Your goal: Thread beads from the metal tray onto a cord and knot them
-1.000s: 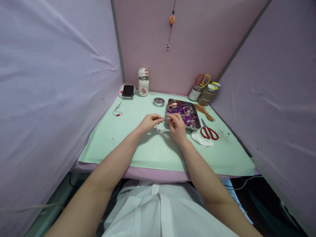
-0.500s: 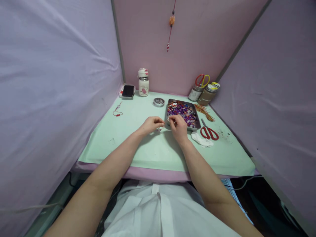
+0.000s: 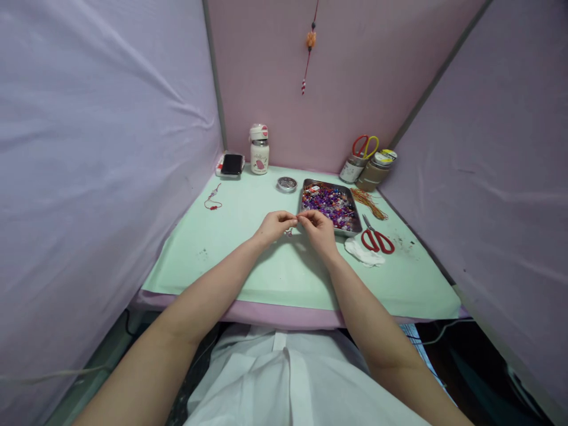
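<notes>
Beaded string point(image 3: 289, 233) is dangling mid-scene, just below left hand point(image 3: 274, 225). Left hand is pinching it, fingers nearly closed. Right hand point(image 3: 318, 228) is pinching too, fingertips meeting the left's; can't tell what's between them. Bead tray point(image 3: 358, 228) is sitting just beyond, far side. Cloth point(image 3: 362, 255), then scissors point(image 3: 384, 244), are lying right.

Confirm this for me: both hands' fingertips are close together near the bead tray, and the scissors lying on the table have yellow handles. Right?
Not quite: the scissors lying on the table have red handles, as the head view shows. The fingertips of the left hand and right hand are indeed close together near the bead tray.
</notes>
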A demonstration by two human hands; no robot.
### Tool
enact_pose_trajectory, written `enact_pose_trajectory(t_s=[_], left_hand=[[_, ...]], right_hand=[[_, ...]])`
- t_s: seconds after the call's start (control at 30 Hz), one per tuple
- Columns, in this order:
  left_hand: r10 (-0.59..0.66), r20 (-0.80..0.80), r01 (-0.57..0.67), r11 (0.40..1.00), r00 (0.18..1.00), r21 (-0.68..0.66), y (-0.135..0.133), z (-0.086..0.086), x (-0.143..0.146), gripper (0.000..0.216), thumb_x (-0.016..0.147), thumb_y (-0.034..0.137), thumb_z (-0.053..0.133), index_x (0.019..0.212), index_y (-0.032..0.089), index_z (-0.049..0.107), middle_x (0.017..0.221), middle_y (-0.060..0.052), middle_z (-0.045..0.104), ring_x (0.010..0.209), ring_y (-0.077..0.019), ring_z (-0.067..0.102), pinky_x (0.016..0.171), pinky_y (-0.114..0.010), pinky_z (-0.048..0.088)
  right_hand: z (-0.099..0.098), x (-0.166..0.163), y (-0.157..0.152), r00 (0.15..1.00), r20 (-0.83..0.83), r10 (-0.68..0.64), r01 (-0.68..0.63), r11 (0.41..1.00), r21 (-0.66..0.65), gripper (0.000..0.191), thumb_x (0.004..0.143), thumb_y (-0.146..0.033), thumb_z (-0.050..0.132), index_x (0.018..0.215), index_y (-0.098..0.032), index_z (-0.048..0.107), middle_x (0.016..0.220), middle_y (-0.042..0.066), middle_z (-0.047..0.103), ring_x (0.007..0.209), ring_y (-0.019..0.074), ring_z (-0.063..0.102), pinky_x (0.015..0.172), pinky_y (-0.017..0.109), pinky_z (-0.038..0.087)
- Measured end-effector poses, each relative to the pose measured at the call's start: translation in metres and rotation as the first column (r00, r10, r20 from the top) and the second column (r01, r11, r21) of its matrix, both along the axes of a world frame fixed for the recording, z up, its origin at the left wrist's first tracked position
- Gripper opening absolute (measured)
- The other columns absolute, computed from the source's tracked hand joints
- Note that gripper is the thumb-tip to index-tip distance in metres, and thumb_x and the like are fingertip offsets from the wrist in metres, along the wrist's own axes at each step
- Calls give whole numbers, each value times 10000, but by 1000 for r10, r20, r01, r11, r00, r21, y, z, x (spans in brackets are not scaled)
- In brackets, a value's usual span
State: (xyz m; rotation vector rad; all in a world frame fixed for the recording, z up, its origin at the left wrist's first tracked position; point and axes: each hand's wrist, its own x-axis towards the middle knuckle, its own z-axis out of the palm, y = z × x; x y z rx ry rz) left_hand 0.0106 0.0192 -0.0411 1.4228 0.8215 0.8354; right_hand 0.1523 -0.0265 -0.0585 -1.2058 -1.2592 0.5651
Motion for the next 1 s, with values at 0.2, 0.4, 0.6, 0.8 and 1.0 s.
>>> enact_pose_trajectory(t_s=[0.2,0.4,0.6,0.8,1.0], left_hand=[[27,95,-16,994,995,-110,5,-6,-1,222,637,265,758,791,124,683,670,-21,634,559,-74,464,581,-247,394],[9,179,39,964,984,-262,6,-4,0,277,615,216,790,855,109,705,685,-32,657,574,-69,507,576,-234,392],[38,247,41,951,968,-307,3,1,0,253,617,174,800,834,109,687,659,-13,645,551,-53,505,554,-219,379],[26,245,43,962,969,-269,6,-5,0,214,630,200,788,790,107,682,669,-22,634,560,-59,490,559,-230,371],[9,180,24,983,984,-181,8,-8,0,184,667,252,751,745,112,662,663,-18,600,545,-61,446,571,-246,368]], right_hand=[[0,0,1,982,-183,54,-68,995,-70,206,728,-367,676,817,-183,646,738,3,631,592,105,507,572,258,433],[0,-2,2,927,-371,57,-110,986,-123,291,641,-411,754,791,-195,628,755,13,647,654,125,575,585,250,446],[4,-2,1,867,-489,94,-231,946,-228,336,574,-430,803,751,-196,639,704,-8,621,605,97,512,553,232,392],[8,-3,-3,839,-527,137,-316,911,-266,340,566,-418,802,743,-189,622,599,-44,515,529,78,394,471,226,276],[6,-4,-1,889,-451,75,-220,935,-278,341,624,-458,740,773,-200,575,654,-34,558,497,70,404,454,224,269]])
